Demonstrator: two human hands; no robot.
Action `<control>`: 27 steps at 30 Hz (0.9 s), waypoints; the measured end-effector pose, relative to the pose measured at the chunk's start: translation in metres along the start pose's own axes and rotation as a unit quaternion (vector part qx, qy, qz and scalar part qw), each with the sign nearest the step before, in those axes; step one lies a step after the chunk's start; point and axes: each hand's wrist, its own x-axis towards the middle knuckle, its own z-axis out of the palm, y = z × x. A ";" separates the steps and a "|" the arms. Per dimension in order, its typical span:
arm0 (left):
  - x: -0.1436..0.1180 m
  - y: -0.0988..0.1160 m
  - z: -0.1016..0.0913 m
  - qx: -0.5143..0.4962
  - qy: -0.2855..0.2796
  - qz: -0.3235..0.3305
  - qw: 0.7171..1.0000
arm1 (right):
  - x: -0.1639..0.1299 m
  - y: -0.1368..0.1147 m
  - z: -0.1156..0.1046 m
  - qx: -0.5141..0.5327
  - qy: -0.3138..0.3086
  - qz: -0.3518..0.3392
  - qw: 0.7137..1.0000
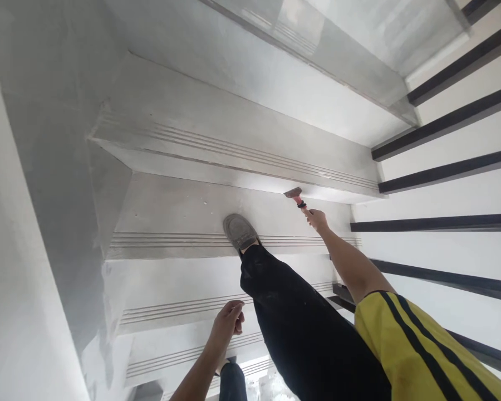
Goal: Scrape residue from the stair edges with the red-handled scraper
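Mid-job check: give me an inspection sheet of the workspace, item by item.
Surface: grey steps with thin grooved lines near their front edges.
Job's things: a scraper with a red handle, its blade at or close to a riser; contact is unclear.
Clutter: a few small pale specks on the step, near a grey shoe.
Hands: right hand grips the scraper; left hand hangs with fingers curled, contents unclear.
Cables: nothing seen.
Surroundings: dark railing bars at right, a pale wall at left.

Indoor stairwell, grooved grey steps [179,214], dark railing bars [434,223]
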 end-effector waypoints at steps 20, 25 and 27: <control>-0.013 0.031 0.003 -0.029 0.014 0.021 0.999 | -0.005 -0.020 -0.003 -0.078 0.049 -0.002 0.996; -0.015 0.021 0.007 -0.034 0.003 0.015 0.999 | -0.017 -0.156 0.060 -0.116 -0.004 -0.141 0.983; -0.018 0.023 0.007 -0.034 0.004 0.018 0.999 | -0.023 -0.206 0.081 -0.113 -0.026 -0.186 0.976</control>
